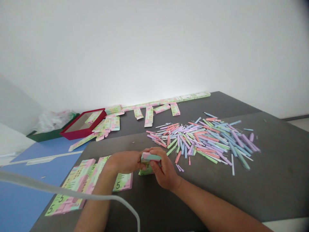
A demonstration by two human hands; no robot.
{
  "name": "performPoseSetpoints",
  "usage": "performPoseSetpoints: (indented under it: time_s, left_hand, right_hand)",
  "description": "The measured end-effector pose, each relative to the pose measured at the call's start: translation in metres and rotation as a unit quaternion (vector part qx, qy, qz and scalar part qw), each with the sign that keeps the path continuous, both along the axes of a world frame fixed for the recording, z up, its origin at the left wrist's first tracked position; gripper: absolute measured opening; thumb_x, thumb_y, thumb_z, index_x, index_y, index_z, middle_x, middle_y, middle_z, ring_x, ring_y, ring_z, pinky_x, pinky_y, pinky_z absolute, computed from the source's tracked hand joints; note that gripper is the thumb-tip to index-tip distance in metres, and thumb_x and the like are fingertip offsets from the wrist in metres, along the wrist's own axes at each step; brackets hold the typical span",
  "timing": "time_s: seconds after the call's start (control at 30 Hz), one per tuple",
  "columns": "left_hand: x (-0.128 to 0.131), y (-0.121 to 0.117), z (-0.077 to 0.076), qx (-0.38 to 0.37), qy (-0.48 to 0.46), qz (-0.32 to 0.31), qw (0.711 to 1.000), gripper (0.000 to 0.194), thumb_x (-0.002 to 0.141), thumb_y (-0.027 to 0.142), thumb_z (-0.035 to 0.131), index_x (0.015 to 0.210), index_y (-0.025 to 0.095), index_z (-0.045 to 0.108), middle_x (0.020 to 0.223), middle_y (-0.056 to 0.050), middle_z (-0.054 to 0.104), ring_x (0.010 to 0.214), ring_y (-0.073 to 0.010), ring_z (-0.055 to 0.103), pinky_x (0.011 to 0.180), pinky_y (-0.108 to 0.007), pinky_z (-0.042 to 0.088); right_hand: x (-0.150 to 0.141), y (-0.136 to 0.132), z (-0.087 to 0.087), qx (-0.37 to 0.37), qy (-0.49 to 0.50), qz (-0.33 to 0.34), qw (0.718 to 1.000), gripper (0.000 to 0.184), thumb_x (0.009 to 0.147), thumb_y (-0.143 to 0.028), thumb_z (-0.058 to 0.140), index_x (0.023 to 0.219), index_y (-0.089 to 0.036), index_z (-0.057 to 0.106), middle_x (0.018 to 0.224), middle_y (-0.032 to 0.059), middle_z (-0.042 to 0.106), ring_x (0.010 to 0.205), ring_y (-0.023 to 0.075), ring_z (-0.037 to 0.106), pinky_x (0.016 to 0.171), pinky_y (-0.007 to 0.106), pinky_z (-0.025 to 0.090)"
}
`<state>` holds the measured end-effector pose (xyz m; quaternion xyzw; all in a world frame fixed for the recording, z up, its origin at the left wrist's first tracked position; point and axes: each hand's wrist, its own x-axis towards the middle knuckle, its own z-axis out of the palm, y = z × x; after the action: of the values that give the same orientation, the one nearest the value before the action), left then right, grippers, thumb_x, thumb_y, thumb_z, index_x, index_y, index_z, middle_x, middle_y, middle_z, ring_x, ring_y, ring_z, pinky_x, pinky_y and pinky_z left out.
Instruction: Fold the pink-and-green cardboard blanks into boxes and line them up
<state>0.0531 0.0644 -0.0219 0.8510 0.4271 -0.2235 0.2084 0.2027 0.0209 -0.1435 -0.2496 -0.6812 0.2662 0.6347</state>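
Note:
Both hands meet near the front middle of the dark table around a small pastel cardboard box (151, 157), pink, green and blue. My right hand (166, 170) grips it from the right, thumb on its near side and fingers behind. From the left, my left hand (129, 161) closes on its other end; its fingertips are partly hidden. A green part shows just below the hands; whether it belongs to the same box I cannot tell. Flat printed boxes marked "5" (123, 182) lie by my left forearm, with more overlapping boxes (72, 187) farther left.
Right of my hands spreads a heap of pastel pen-like sticks (200, 138). Several boxes (149, 116) lie along the wall. At the back left stand a red open box (84, 124) and a green one (43, 135) with a plastic bag (55, 119). A white cable (79, 195) crosses in front.

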Motion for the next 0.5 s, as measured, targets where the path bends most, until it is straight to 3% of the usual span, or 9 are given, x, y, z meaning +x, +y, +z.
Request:
performPoseSetpoints:
  time_s: [0.3, 0.5]
  left_hand:
    - [0.0057, -0.0027, 0.0053, 0.004, 0.013, 0.017, 1.0, 0.021, 0.088, 0.024, 0.054, 0.103, 0.016, 0.066, 0.101, -0.007, 0.073, 0.087, -0.0233, 0.067, 0.077, -0.029, 0.049]
    - [0.0032, -0.0017, 0.0006, 0.004, 0.001, 0.011, 1.0, 0.022, 0.086, 0.024, 0.054, 0.102, 0.017, 0.068, 0.1, -0.007, 0.074, 0.087, -0.0242, 0.068, 0.077, -0.029, 0.049]
  right_hand:
    - [0.0037, 0.0053, 0.0043, 0.001, -0.006, 0.016, 1.0, 0.033, 0.092, -0.015, 0.048, 0.124, -0.025, 0.049, 0.118, 0.0091, 0.059, 0.113, 0.0204, 0.057, 0.097, 0.039, 0.046]
    - [0.0094, 0.0065, 0.0041, 0.043, -0.039, 0.033, 0.998, 0.044, 0.091, -0.012, 0.049, 0.132, -0.028, 0.047, 0.126, 0.0083, 0.061, 0.121, 0.0201, 0.056, 0.102, 0.039, 0.046]
